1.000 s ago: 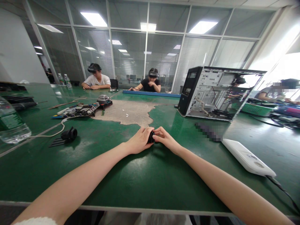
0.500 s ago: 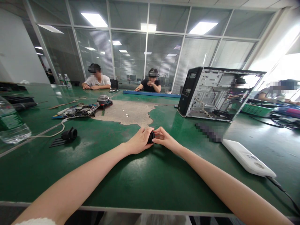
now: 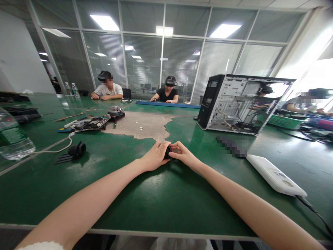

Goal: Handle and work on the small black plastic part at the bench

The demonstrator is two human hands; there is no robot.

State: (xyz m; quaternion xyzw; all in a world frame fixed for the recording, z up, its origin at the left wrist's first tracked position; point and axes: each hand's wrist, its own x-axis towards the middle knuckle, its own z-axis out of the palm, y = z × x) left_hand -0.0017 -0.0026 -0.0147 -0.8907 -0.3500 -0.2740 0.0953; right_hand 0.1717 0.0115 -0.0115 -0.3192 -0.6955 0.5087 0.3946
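Note:
Between my hands, at the middle of the green tabletop (image 3: 135, 205), is a small round black part (image 3: 168, 152), mostly covered by fingers. My left hand (image 3: 156, 156) is wrapped round it from the left, back of the hand upward. From the right, my right hand (image 3: 182, 152) pinches its near side with thumb and fingers. What kind of part it is I cannot make out. Off to the left lies a black plastic piece (image 3: 74, 152) with a round collar and several long prongs.
A circuit board (image 3: 84, 123) with a fan lies back left, a water bottle (image 3: 14, 137) at far left. An opened computer case (image 3: 241, 104) stands back right. A white power bank (image 3: 275, 175) with a cable lies right. Two people sit opposite.
My hands hold nearly the same pose, with a slight shift of the right fingers on the black part. The person opposite in black has lowered a hand from the face to the table.

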